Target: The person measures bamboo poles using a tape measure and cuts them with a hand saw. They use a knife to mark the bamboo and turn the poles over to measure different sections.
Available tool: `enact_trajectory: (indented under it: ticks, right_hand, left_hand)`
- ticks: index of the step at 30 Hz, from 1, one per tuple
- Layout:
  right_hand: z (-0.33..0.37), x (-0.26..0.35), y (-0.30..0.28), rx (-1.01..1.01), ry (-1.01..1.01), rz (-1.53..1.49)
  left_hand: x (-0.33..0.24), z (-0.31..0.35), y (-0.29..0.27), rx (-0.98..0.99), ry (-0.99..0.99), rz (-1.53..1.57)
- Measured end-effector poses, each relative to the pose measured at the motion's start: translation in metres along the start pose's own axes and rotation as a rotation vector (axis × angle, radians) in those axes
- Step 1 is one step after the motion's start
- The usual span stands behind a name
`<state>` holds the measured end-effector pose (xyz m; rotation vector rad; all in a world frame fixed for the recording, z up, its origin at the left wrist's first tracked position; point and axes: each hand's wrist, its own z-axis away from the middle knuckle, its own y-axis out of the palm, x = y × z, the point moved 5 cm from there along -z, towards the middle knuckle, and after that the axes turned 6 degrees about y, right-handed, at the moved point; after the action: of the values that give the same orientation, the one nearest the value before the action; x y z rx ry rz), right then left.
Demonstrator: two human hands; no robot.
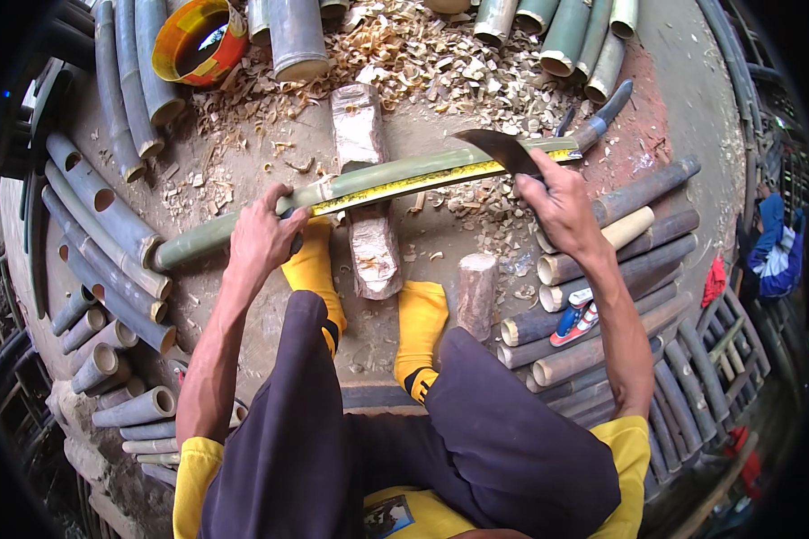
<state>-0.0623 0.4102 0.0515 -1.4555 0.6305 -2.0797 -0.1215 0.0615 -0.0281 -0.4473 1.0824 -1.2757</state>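
Observation:
A green bamboo pole (208, 241) lies slantwise across a pale wooden block (374, 251). Along its near side runs the yellow blade of a tape measure (422, 184), stretched nearly straight toward the pole's right part. My left hand (262, 230) is closed at the tape's left end and rests against the pole; a dark piece, perhaps the tape's case, shows under the fingers. A knife with a dark curved blade (499, 151) is gripped in my right hand (562, 205), its handle mostly hidden by the fingers. The blade lies over the pole near the tape's far end, pointing left.
Cut bamboo pieces (144, 409) lie stacked at left, with more bamboo tubes (616, 269) at right. Wood shavings (422, 63) cover the ground beyond the block. A yellow-orange bucket (200, 40) stands far left. My yellow-socked feet (420, 328) flank the block; a short log (476, 292) stands beside.

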Motion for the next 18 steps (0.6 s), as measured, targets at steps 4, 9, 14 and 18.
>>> enact_trajectory:
  ticks: [4,9,14,18]
  right_hand:
    - [-0.015,0.010,0.018,0.031,-0.060,0.277]
    - [-0.022,0.015,0.031,0.056,-0.185,0.537]
    - [-0.023,0.014,0.033,0.064,-0.198,0.555]
    - [-0.024,0.009,0.035,0.049,-0.229,0.537]
  left_hand:
    - [-0.001,0.001,0.000,0.101,-0.084,0.083]
    - [-0.007,0.001,-0.004,0.150,-0.147,0.090]
    - [-0.005,0.002,-0.003,0.120,-0.109,0.082]
    - [-0.003,0.000,-0.001,0.122,-0.104,0.071]
